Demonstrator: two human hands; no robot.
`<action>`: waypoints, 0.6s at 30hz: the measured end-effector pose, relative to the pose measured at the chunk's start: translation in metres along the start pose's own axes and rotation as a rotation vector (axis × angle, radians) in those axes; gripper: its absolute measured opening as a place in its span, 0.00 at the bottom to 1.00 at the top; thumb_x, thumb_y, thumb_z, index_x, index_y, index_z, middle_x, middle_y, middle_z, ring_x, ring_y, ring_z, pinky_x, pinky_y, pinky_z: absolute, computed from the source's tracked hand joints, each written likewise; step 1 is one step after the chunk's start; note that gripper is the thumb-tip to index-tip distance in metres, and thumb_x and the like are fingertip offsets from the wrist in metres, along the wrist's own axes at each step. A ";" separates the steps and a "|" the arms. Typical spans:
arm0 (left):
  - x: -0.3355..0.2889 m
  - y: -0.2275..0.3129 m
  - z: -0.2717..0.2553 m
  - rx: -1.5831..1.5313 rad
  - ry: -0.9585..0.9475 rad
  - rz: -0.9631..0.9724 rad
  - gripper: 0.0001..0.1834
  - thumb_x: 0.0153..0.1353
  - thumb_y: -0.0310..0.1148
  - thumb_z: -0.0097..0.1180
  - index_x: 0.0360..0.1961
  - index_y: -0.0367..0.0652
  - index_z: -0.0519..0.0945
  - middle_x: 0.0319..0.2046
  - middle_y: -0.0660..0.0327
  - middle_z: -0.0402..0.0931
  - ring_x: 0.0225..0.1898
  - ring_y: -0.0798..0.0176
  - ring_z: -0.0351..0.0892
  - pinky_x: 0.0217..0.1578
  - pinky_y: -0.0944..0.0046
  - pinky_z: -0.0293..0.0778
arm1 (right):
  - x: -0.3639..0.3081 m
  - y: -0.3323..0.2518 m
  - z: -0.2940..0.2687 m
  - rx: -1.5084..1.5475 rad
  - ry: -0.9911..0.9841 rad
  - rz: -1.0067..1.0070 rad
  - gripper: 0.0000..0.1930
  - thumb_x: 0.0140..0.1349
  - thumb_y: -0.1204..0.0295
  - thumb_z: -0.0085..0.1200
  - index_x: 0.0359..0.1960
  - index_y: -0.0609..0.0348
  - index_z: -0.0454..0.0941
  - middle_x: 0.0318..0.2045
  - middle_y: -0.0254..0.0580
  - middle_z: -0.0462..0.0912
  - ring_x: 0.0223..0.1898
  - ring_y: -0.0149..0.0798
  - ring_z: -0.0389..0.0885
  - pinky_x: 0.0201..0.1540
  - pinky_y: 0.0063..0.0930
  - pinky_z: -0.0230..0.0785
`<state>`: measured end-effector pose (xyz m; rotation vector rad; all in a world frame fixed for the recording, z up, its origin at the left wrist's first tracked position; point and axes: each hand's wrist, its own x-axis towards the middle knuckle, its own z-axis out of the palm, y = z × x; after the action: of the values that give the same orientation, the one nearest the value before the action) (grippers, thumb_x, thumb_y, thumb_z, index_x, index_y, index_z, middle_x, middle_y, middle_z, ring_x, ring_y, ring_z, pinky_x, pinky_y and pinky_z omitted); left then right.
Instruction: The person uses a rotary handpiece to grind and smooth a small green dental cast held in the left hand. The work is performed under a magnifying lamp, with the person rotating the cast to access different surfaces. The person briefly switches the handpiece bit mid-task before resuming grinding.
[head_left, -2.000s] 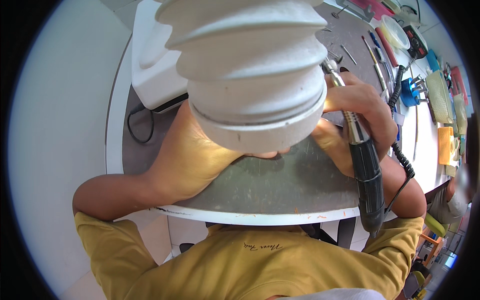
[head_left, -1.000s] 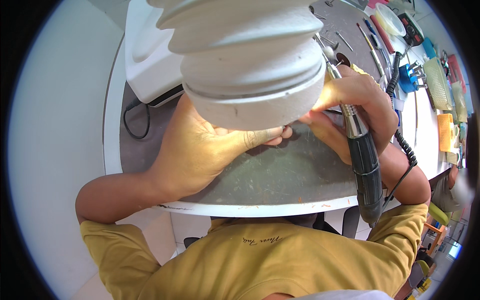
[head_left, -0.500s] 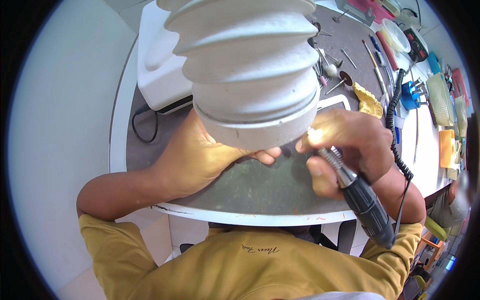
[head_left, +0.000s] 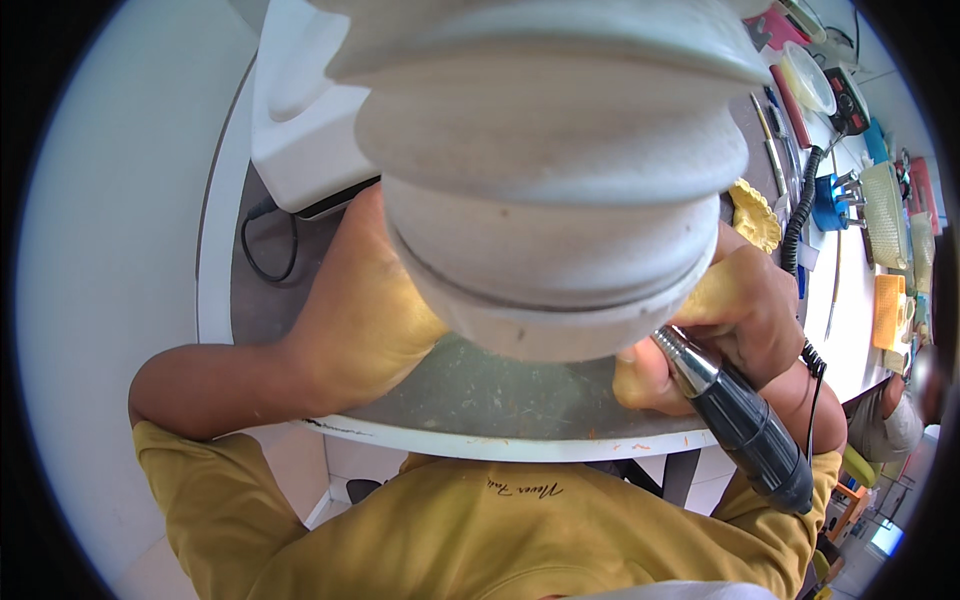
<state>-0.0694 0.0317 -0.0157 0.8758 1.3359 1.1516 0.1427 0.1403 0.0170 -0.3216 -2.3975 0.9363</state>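
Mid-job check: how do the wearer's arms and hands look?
Plain mustard-yellow fabric sleeves end near the elbows; both forearms are bare, no watch or bracelet visible. The left hand and right hand show no gloves; a ribbed white hose hides the left fingers.

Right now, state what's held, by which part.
Right hand: the handpiece, by its silver front section. Left hand: cannot tell; white hose hides its fingers.

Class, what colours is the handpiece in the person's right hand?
The handpiece is mostly black, turning silver further forward, best seen in the head view.
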 end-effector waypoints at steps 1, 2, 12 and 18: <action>-0.001 0.000 0.001 -0.033 0.009 -0.019 0.23 0.57 0.25 0.64 0.53 0.34 0.71 0.47 0.56 0.77 0.47 0.65 0.76 0.51 0.65 0.72 | 0.000 0.000 0.001 0.009 0.023 -0.023 0.12 0.54 0.66 0.68 0.34 0.60 0.80 0.40 0.51 0.83 0.41 0.43 0.85 0.45 0.31 0.74; -0.002 0.001 0.001 -0.059 0.021 -0.035 0.24 0.56 0.25 0.65 0.52 0.34 0.71 0.46 0.57 0.77 0.47 0.66 0.76 0.51 0.65 0.72 | 0.001 0.001 0.001 0.016 0.045 -0.047 0.13 0.54 0.66 0.68 0.34 0.60 0.80 0.40 0.50 0.84 0.40 0.43 0.85 0.45 0.31 0.74; -0.004 0.001 0.002 -0.144 0.020 -0.078 0.21 0.56 0.25 0.65 0.50 0.35 0.73 0.44 0.57 0.78 0.47 0.66 0.77 0.51 0.65 0.73 | 0.009 0.008 -0.001 -0.068 0.019 -0.280 0.18 0.55 0.66 0.69 0.39 0.62 0.75 0.36 0.51 0.85 0.36 0.42 0.87 0.40 0.32 0.78; -0.005 0.005 0.000 -0.080 0.020 -0.070 0.18 0.59 0.24 0.63 0.50 0.35 0.74 0.44 0.58 0.77 0.47 0.66 0.78 0.51 0.65 0.75 | 0.010 0.011 0.001 -0.090 0.046 -0.320 0.17 0.54 0.70 0.69 0.39 0.61 0.73 0.34 0.50 0.84 0.33 0.42 0.86 0.35 0.29 0.77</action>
<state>-0.0697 0.0282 -0.0095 0.7556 1.3174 1.1537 0.1337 0.1514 0.0130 0.0109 -2.3608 0.6702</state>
